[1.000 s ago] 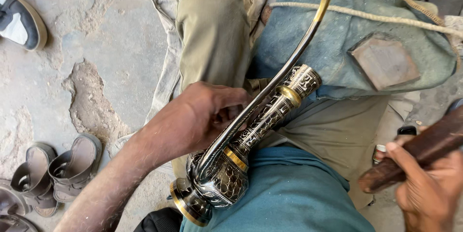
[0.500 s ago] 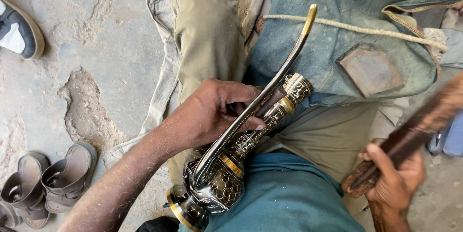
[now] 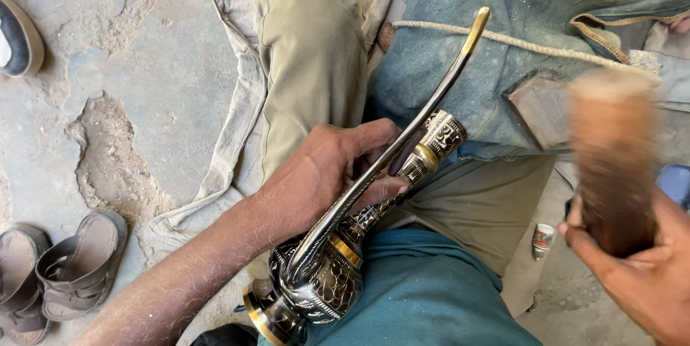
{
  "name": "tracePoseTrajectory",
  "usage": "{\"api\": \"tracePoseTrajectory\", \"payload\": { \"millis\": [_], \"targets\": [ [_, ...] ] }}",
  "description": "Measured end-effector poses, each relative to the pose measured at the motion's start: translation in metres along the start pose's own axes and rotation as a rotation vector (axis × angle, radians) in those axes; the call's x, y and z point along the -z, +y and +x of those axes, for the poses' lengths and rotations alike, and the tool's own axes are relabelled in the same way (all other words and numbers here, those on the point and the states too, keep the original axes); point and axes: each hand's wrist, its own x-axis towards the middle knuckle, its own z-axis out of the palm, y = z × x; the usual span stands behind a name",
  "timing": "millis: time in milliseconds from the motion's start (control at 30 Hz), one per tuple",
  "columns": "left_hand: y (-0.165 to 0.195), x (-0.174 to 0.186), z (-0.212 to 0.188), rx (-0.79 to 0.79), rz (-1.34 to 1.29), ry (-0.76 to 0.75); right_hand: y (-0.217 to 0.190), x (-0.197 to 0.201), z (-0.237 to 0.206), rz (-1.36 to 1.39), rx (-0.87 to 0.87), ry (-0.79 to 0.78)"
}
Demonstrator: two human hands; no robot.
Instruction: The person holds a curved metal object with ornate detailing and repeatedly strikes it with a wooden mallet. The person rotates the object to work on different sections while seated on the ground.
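Two hands share the work: the left hand (image 3: 323, 181) clasps the engraved metal vessel (image 3: 345, 245) across the lap, while the right hand (image 3: 640, 274) grips a raised, blurred wooden mallet (image 3: 611, 166), so striking seems underway, needing a steady hold.

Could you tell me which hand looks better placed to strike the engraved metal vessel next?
Probably the right hand: it grips a raised wooden mallet, blurred with motion. The left hand is wrapped around the engraved metal vessel near its long curved spout, steadying it on the lap.
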Motion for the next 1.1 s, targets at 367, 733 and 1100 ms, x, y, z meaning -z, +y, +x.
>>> {"api": "tracePoseTrajectory", "payload": {
  "millis": [367,733,1100],
  "targets": [
    [-0.015,-0.007,0.002,-0.326,-0.020,0.062,-0.011,0.018,0.032,-0.238,0.076,-0.109],
    [-0.019,-0.010,0.001,-0.345,-0.023,0.077,-0.004,0.008,0.027,-0.285,0.006,-0.184],
    [-0.021,-0.009,0.002,-0.393,-0.024,0.048,0.005,0.010,0.022,-0.013,0.092,-0.148]
  ]
}}
